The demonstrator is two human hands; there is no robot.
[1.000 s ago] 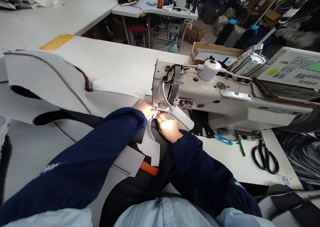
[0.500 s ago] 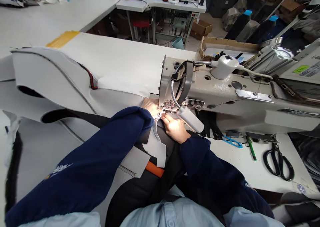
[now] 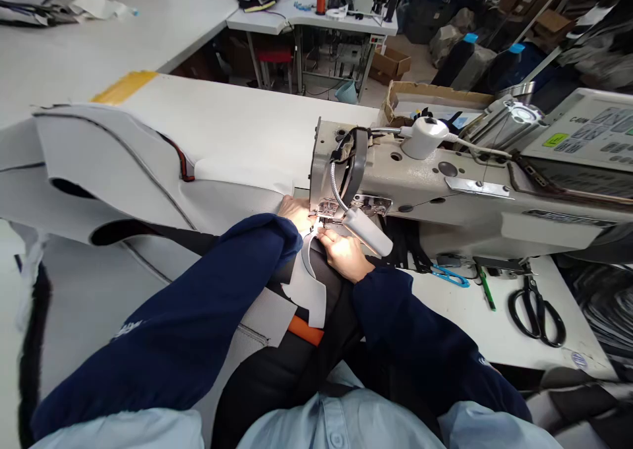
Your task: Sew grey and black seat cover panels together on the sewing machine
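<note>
At the needle area of the sewing machine (image 3: 366, 165), both hands are on a grey and black fabric cover under the lamp. My left hand (image 3: 295, 213) is closed on the fabric just left of the presser foot, its fingers partly hidden by the machine head. On the near side, my right hand (image 3: 343, 254) pinches the edge of a curved light grey fabric strip (image 3: 307, 291). That strip hangs toward me over black padded fabric. An orange patch (image 3: 305, 330) shows below it. The larger grey fabric cover (image 3: 109, 152) spreads in folds over the table to the left.
Black scissors (image 3: 537, 314), a green pen (image 3: 486, 289) and blue-handled snips (image 3: 450, 275) lie on the table at right. A white lamp (image 3: 368, 231) hangs beside the needle. Behind the machine stands a cardboard box (image 3: 435, 94). Yellow tape (image 3: 123, 87) marks the far table edge.
The view has shifted slightly, so the machine and tools appear further left. Both hands keep their places at the needle, with hardly any visible movement of the fabric.
</note>
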